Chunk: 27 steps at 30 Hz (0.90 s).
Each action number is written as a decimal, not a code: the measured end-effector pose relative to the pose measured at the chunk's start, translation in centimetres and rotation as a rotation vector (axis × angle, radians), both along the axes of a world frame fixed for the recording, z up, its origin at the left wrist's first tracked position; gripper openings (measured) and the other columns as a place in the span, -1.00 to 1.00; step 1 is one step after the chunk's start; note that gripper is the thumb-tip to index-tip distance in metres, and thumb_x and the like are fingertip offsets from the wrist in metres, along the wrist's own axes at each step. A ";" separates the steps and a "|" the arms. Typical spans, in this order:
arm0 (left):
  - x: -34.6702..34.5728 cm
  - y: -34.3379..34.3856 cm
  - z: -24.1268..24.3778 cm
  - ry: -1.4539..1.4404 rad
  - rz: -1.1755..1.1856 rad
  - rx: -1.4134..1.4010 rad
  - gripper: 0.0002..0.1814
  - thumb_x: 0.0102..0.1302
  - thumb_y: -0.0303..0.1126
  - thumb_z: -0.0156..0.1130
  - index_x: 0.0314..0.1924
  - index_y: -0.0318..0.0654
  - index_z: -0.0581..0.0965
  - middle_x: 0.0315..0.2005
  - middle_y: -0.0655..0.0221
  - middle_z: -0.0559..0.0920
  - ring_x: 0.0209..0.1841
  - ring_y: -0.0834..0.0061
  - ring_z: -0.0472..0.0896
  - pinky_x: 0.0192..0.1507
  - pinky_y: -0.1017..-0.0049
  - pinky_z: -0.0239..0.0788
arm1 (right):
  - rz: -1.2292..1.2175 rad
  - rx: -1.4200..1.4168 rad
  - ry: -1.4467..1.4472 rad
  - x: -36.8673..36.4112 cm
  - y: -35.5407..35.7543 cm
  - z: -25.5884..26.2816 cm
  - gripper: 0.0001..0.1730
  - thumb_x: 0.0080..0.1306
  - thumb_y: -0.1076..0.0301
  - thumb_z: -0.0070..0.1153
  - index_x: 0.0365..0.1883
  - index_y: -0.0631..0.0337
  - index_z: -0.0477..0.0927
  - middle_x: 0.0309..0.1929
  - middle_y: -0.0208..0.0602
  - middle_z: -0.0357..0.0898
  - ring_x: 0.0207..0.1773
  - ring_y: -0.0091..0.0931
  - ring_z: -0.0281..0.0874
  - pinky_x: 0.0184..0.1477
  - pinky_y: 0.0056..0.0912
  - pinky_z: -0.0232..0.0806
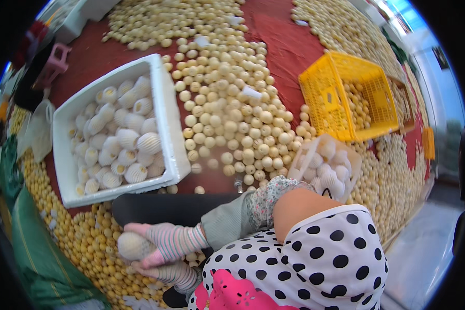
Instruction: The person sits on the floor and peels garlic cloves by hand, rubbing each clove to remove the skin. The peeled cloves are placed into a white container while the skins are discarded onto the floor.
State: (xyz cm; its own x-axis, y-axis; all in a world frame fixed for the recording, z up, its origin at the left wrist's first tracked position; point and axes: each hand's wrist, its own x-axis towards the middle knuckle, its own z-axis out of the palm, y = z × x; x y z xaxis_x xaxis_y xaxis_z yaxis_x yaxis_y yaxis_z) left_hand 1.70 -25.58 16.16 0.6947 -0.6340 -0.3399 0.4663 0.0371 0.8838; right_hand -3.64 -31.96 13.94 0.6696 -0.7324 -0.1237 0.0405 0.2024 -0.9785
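Both hands wear striped fingerless gloves and meet around one pale round fruit (133, 246), which seems to be in a white foam net. My right hand (168, 240) grips it from above, fingers partly around its side. Under it my left hand (166, 271) supports the fruit, partly hidden by the right one. Beyond my hands stands a white foam box (172, 131) holding many netted fruits (128, 139). A clear plastic bag of white foam nets (329, 174) lies by my right elbow.
Loose pale fruits (236, 112) cover much of the red floor cloth (275, 46). Yellower fruits (95, 236) lie on the left. A yellow plastic crate (325, 104), tipped on its side, holds fruits. A green sack (38, 248) and a pink stool (56, 62) stand at the left.
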 end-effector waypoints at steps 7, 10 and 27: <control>-0.9 -3.2 -4.4 -0.266 -0.552 -0.131 -0.30 0.45 0.11 -0.20 0.40 -0.22 0.18 0.29 0.24 0.31 0.34 0.29 0.26 0.35 0.22 0.09 | -0.245 0.366 -0.361 -11.2 -4.0 -5.6 -0.32 0.03 0.23 0.40 0.12 0.18 0.44 -0.05 -0.27 0.57 0.03 -0.46 0.48 0.11 -0.37 0.33; 1.3 -4.2 -5.8 -0.413 -0.451 -0.202 -0.33 0.43 0.08 -0.09 0.30 -0.31 0.28 0.16 0.22 0.43 0.19 0.37 0.42 0.16 0.37 0.31 | -0.524 0.119 0.139 -24.5 -6.0 -7.0 -0.41 0.04 0.25 0.36 0.06 0.16 0.50 -0.13 -0.37 0.59 -0.09 -0.55 0.51 -0.03 -0.45 0.39; 4.1 -12.7 -6.2 -1.880 -0.886 0.283 -0.63 0.29 -0.21 0.18 0.07 -0.13 0.57 -0.04 0.21 0.63 0.03 0.20 0.54 0.16 0.28 0.31 | -1.436 0.256 1.483 -43.0 14.2 -17.0 -0.02 0.10 -0.09 0.24 0.38 0.18 0.14 0.37 0.09 0.16 0.38 -0.10 0.19 0.36 -0.08 0.11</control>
State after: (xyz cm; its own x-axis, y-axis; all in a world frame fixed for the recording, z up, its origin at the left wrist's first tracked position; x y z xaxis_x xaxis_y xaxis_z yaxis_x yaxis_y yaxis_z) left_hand 5.83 -38.23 9.99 -0.1539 -0.9804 0.1233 -0.9754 0.1706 0.1395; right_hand -46.59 -17.76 -3.06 -0.9098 -0.4089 -0.0715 -0.3558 0.8569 -0.3731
